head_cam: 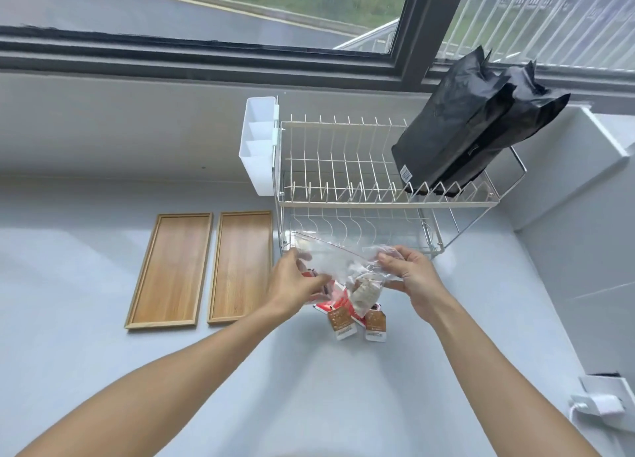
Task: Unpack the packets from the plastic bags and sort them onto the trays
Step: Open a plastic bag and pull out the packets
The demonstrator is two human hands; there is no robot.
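Note:
Both hands hold a clear plastic zip bag (338, 260) above the grey counter, in front of the dish rack. My left hand (292, 284) grips its left side and my right hand (410, 274) pinches its right end. Red and pale packets (364, 290) show through the bag. Two brown packets (340, 323) hang or lie just below it, beside a red one (324, 306). Two wooden trays, the left tray (170, 271) and the right tray (242, 267), lie side by side to the left, with nothing on them.
A two-tier wire dish rack (378, 198) stands behind the bag, with a white cutlery holder (257, 147) on its left end. Two black pouches (474, 126) lean on its upper right. A white plug and cable (598, 405) sit at the right edge.

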